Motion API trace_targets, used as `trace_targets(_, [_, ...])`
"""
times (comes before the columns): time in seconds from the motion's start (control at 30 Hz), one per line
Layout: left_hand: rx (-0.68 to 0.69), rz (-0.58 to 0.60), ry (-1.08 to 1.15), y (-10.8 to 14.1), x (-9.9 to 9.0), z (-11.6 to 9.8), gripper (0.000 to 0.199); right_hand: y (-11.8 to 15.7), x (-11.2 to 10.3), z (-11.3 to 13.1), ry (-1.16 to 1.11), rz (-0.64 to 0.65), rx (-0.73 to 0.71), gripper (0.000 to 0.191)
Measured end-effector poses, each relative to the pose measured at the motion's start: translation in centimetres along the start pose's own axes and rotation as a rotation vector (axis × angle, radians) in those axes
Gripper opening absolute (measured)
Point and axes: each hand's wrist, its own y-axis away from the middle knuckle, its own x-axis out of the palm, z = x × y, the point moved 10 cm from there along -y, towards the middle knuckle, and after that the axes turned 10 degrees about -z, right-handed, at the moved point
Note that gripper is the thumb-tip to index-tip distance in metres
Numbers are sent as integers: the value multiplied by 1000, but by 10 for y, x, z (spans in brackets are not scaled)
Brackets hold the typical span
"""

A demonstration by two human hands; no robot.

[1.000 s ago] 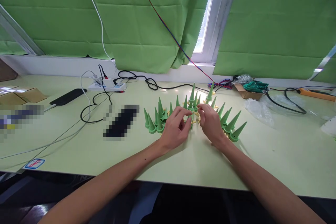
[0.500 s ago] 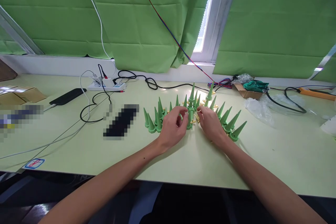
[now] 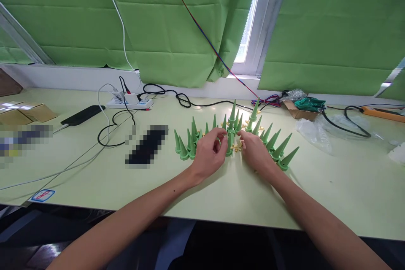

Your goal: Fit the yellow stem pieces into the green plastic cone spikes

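Several green cone-shaped pieces (image 3: 280,147) with ringed bases stand in a spread group on the table. Small yellow parts (image 3: 236,147) lie among them. My left hand (image 3: 211,149) is curled beside the middle cones, thumb and fingertips close together at a green piece (image 3: 230,139). From the other side, my right hand (image 3: 253,145) reaches in with its fingers bent and pinched near the same piece. What lies between the fingertips of either hand is too small and partly hidden to make out.
A pale table (image 3: 202,198) carries a power strip (image 3: 129,102) with tangled cables at the back left. A black flat object (image 3: 82,115) lies left. At the back right are a small carton (image 3: 295,111), clear plastic wrap (image 3: 313,135) and an orange tool (image 3: 382,114).
The view has shifted very slightly. The fingers of my right hand have moved a little by the central cone; my left hand keeps its pose.
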Motion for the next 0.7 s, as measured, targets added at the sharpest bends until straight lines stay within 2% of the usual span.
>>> trace_targets(0.2, [25, -1, -19, 0, 1, -1, 7, 1, 9, -5, 67, 46, -2, 31])
trace_targets(0.37, [24, -1, -33, 1, 2, -1, 7, 1, 16, -9, 83, 33, -15, 30])
trace_targets(0.7, [-5, 0, -59, 1, 1, 2, 8, 1, 14, -8, 51, -2, -41, 20])
